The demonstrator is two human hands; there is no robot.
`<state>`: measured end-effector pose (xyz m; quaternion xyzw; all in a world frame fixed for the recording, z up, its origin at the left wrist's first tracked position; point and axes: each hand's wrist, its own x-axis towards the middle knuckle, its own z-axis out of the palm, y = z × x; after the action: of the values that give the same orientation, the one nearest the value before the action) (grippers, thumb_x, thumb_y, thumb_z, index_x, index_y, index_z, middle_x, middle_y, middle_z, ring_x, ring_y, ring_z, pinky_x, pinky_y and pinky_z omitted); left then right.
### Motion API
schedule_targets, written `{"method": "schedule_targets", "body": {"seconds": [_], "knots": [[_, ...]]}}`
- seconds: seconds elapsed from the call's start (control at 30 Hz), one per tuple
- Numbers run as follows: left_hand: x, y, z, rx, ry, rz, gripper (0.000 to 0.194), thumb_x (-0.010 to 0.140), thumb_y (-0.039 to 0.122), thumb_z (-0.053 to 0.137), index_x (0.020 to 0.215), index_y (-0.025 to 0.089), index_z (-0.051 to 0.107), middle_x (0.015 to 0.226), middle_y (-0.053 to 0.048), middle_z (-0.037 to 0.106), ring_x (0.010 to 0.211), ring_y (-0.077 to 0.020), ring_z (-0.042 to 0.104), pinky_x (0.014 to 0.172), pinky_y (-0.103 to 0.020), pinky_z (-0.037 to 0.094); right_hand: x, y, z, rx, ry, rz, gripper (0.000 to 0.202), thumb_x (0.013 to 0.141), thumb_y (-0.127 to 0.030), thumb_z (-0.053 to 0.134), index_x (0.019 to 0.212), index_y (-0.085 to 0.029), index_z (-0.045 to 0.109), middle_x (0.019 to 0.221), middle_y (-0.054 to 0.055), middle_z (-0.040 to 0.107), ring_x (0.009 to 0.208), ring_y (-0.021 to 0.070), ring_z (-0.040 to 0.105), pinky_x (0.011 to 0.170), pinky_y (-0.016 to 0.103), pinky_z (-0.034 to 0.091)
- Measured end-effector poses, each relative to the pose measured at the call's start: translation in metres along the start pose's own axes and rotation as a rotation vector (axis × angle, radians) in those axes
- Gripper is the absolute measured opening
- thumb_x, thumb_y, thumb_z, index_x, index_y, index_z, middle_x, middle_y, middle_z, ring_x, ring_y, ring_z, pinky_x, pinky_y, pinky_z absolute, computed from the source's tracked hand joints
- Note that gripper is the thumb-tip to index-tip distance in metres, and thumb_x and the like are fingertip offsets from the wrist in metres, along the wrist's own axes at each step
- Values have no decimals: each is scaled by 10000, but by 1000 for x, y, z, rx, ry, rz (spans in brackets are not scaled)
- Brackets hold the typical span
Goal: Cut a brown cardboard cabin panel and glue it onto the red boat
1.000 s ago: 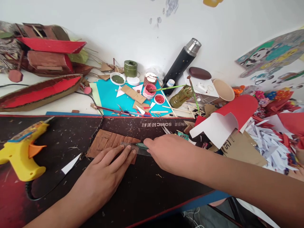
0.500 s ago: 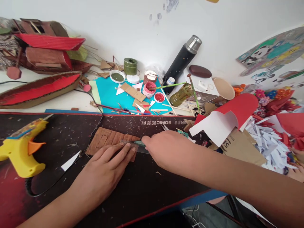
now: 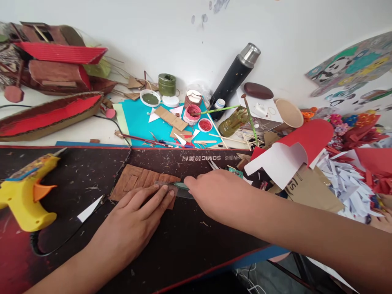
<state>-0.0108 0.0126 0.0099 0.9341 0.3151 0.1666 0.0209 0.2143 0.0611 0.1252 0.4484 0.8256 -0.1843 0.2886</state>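
A piece of brown corrugated cardboard (image 3: 131,178) lies on the dark mat, with a clear ruler (image 3: 183,193) across its right part. The fingers of my left hand (image 3: 134,218) are stretched out flat, pressing on the ruler and the cardboard. My right hand (image 3: 222,196) is closed round a green cutter (image 3: 181,185), whose blade end points left along the ruler's upper edge over the cardboard. Most of the cutter's handle is hidden in my right fist.
A yellow glue gun (image 3: 29,192) with its cable lies at the left. Paint pots, a black thermos (image 3: 234,75) and a glass jar stand behind the mat. Cardboard boats (image 3: 52,114) fill the back left; scissors (image 3: 212,164), paper and flowers lie right.
The whole view has shifted very slightly. Both hands, the ruler and the cardboard keep almost the same places relative to each other.
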Motion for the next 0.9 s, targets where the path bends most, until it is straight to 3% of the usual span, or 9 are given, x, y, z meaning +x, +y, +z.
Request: {"method": "schedule_targets", "body": {"seconds": [0.13, 0.37, 0.57, 0.7, 0.9], "knots": [[-2, 0, 1, -28, -26, -30, 503, 1025, 130, 405, 1490, 188, 586, 1360, -96, 724, 1249, -294, 603, 1037, -454, 430, 0, 0, 3, -27, 26, -34, 265, 905, -124, 621, 1169, -149, 622, 839, 101, 754, 774, 298, 778, 602, 338, 544], [-1, -3, 0, -43, 4, 0, 468, 1026, 139, 420, 1449, 169, 618, 1363, -107, 720, 1237, -299, 607, 1038, -453, 428, 6, -9, -3, -23, -60, -11, 328, 890, -95, 635, 1218, -112, 619, 938, 148, 774, 769, 282, 774, 601, 326, 544], [0, -3, 0, -15, 1, 13, 450, 1033, 147, 423, 1435, 162, 626, 1352, -102, 727, 1220, -298, 616, 997, -449, 442, 4, 3, 4, 13, 33, -31, 257, 958, -107, 517, 1186, -164, 621, 874, 116, 776, 830, 289, 771, 676, 353, 533], [-1, -3, 0, 10, -12, 25, 442, 1051, 174, 420, 1446, 172, 616, 1384, -95, 714, 1226, -297, 614, 980, -452, 451, -4, 8, 3, -21, 66, -24, 212, 952, -115, 544, 1136, -166, 636, 843, 107, 761, 820, 295, 765, 648, 339, 499], [-2, -4, 2, 10, -30, 22, 457, 1046, 168, 433, 1474, 177, 595, 1406, -91, 705, 1247, -296, 608, 995, -456, 459, -18, 11, 0, -4, 93, -1, 144, 1050, -217, 505, 1094, -184, 639, 831, 77, 758, 743, 273, 750, 594, 327, 441]]}}
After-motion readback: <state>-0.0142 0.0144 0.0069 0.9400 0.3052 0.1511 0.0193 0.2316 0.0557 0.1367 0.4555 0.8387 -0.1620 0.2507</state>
